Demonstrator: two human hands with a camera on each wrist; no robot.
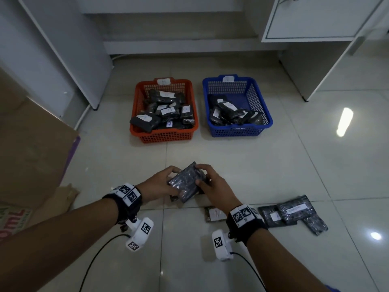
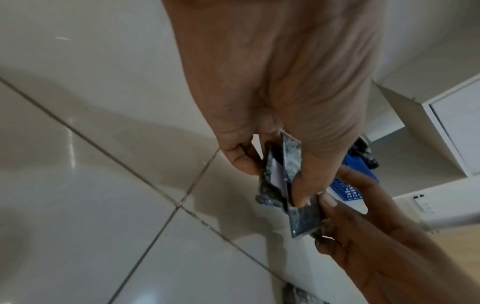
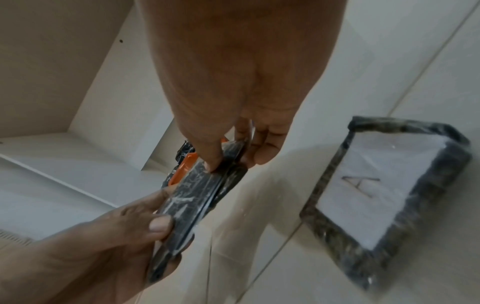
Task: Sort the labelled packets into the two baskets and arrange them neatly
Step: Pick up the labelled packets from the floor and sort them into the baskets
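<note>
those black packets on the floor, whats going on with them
A person is sorting black labelled packets into two baskets on the tiled floor. Both the left hand and the right hand grip a small stack of packets in front of the baskets. The orange basket holds a jumbled pile, and the blue basket holds fewer, mostly on its near-left side. Several loose packets lie on the floor by the right wrist, one marked A.
</note>
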